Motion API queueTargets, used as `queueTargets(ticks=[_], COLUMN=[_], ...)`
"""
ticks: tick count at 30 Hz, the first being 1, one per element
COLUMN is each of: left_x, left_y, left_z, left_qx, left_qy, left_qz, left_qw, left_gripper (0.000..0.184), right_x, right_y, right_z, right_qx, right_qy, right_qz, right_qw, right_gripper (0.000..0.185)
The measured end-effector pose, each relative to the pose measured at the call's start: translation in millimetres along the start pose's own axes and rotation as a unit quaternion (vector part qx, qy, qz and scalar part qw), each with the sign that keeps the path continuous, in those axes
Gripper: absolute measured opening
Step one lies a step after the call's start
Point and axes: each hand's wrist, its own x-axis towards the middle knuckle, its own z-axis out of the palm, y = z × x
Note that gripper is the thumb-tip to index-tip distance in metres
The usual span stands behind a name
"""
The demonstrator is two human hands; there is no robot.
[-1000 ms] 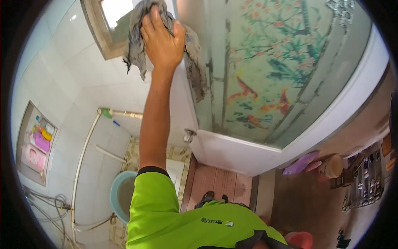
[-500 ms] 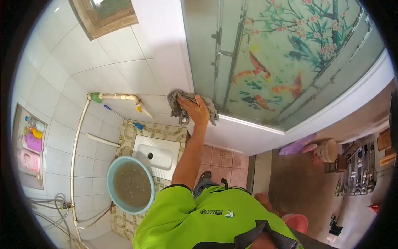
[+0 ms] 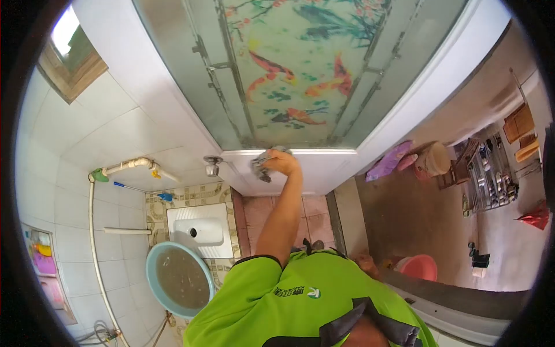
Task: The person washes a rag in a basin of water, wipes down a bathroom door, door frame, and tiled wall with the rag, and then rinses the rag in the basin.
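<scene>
My left hand (image 3: 281, 162) grips a crumpled grey cloth (image 3: 261, 169) and presses it against the white door (image 3: 312, 168), just below the lower edge of its glass panel (image 3: 295, 136). The frosted glass bears painted orange fish and blossoms. Left of the cloth a metal door knob (image 3: 213, 166) sticks out. Low on the right, beside my green shirt, a small part of my right hand (image 3: 366, 265) shows; its fingers cannot be made out.
A blue basin of murky water (image 3: 151, 277) stands by the white squat toilet (image 3: 225, 248). White pipes (image 3: 93, 231) run along the tiled wall. Beyond the doorway are a pink basin (image 3: 421, 267), a bucket (image 3: 435, 159) and a metal rack (image 3: 491, 173).
The view has turned, so the door faces me more squarely and its knob now shows. My left hand has shifted the cloth from the door's side to beneath the glass.
</scene>
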Motion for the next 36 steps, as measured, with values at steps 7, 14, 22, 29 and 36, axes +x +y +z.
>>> queueTargets(ticks=[7,14,22,29,36], left_x=[-131.0,-218.7,-163.4,-99.1,-20.8], left_y=[-17.0,19.1,126.3,245.2,326.6], left_z=[42.6,53.1,44.8,-1.7,-38.8], left_qx=[0.024,-0.166,-0.110,-0.177,-0.268], left_qy=[-0.085,-0.309,-0.508,-0.524,-0.506], left_qz=[-0.238,-0.539,-0.531,-0.435,-0.184], left_qw=[0.967,0.766,0.670,0.711,0.799], left_gripper=[0.073,0.063,0.051,0.051,0.047], right_x=[-107.4,-99.8,-82.5,-52.1,-82.8], right_y=[25.2,5.0,-29.0,-68.4,-24.1], right_z=[49.0,13.0,64.1,52.2,108.6], right_qx=[0.319,0.196,-0.043,0.143,-0.010], right_qy=[-0.071,-0.141,-0.201,-0.149,-0.145], right_qz=[0.423,0.263,0.213,0.251,0.238], right_qw=[0.845,0.934,0.955,0.946,0.960], right_gripper=[0.022,0.058,0.048,0.032,0.034])
